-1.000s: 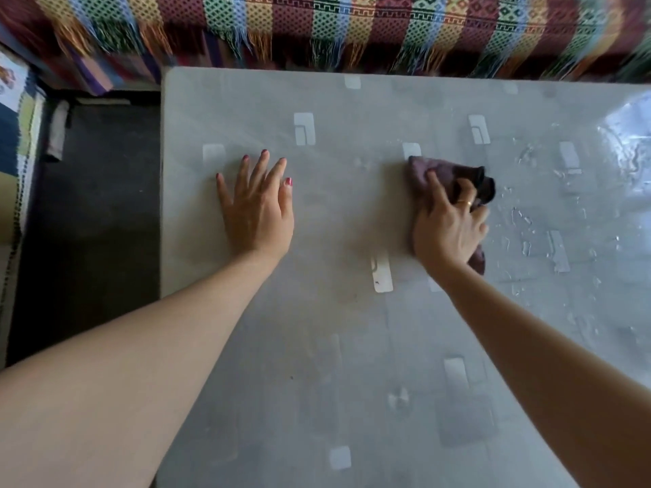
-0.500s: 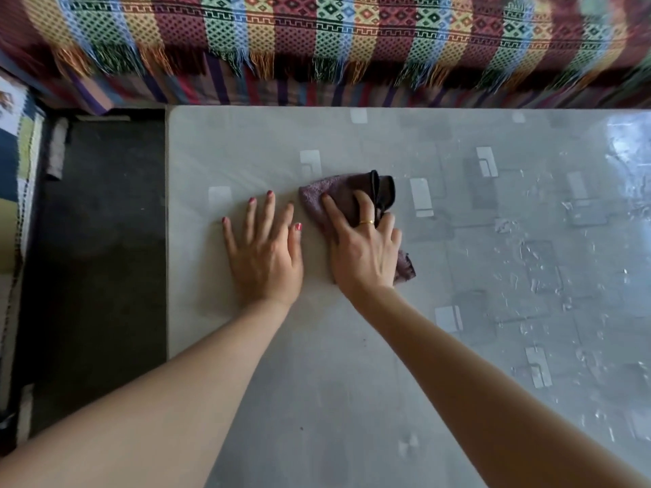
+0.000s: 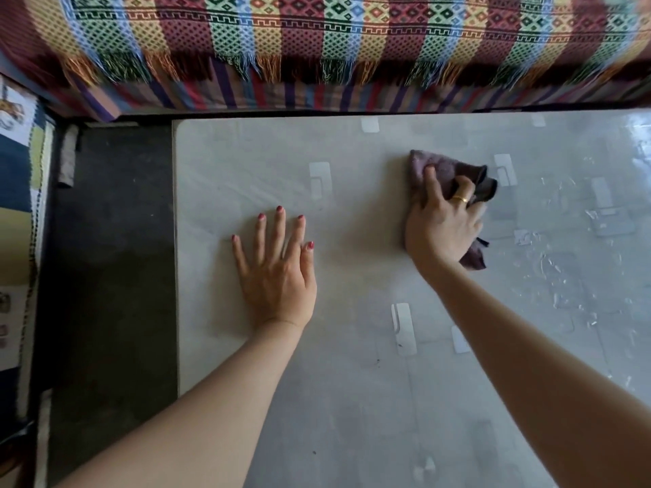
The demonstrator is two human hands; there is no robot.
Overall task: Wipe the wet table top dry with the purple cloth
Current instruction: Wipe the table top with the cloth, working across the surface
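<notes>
The purple cloth [image 3: 444,169] lies bunched on the pale grey table top [image 3: 352,399], right of the middle. My right hand [image 3: 442,227] presses down on the cloth with fingers spread over it; a gold ring shows on one finger. Part of the cloth sticks out beyond the fingertips and below the palm. My left hand [image 3: 278,269] rests flat on the table with straight fingers, well left of the cloth and holding nothing. Water droplets and streaks [image 3: 563,272] glisten on the table's right part.
A striped, fringed woven blanket [image 3: 317,40] covers furniture along the table's far edge. Dark floor [image 3: 105,276] runs beside the table's left edge, with a patterned rug [image 3: 17,206] further left.
My right hand has slid the cloth back to the right, away from my left hand, after a sweep to the left. The left hand stays flat in place.
</notes>
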